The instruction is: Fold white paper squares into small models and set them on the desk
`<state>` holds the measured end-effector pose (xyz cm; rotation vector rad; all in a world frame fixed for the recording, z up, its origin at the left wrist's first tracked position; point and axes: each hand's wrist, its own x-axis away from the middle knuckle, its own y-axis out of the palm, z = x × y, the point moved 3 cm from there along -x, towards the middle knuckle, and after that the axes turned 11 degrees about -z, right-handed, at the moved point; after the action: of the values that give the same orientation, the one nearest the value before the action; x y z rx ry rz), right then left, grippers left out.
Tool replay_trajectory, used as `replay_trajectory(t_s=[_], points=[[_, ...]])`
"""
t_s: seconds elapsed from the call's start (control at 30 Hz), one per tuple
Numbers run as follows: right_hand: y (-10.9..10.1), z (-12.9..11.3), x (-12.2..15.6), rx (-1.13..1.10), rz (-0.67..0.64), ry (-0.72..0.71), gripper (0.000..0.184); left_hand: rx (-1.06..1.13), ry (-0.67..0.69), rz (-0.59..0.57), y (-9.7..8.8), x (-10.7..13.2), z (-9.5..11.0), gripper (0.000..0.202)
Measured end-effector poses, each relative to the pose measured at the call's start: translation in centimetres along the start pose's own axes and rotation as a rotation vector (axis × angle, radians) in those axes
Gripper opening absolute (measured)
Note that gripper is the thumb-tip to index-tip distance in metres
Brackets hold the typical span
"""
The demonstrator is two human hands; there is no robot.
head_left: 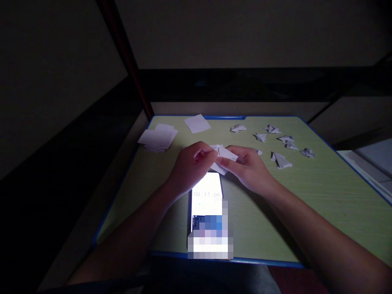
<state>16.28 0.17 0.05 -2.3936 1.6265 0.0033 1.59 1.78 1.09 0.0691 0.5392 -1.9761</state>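
Between my two hands is a partly folded piece of white paper (227, 153), held over the middle of the table. My left hand (196, 165) pinches its left side, thumb and fingers together. On the right side my right hand (248, 165) grips it, with the thumb on top and the fingers behind. Some of the paper is hidden by my fingers. Just below the hands lies a phone (206, 204) with a lit screen showing a timer; its lower part is blurred out.
A stack of white paper sheets (159, 136) lies at the table's left, and a single square sheet (197, 123) near the back edge. Several folded paper pieces (281, 160) are scattered at the right. The green table (321, 204) has a blue rim. White flat items stand beyond its right edge.
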Motion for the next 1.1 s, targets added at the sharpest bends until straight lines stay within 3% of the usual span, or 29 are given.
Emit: replay_trajectory(t_s=[1.1], points=[[-0.03, -0.34, 0.05, 0.037, 0.028, -0.044, 0.019, -0.097, 0.135, 0.070, -0.09, 0.03, -0.58, 0.012]])
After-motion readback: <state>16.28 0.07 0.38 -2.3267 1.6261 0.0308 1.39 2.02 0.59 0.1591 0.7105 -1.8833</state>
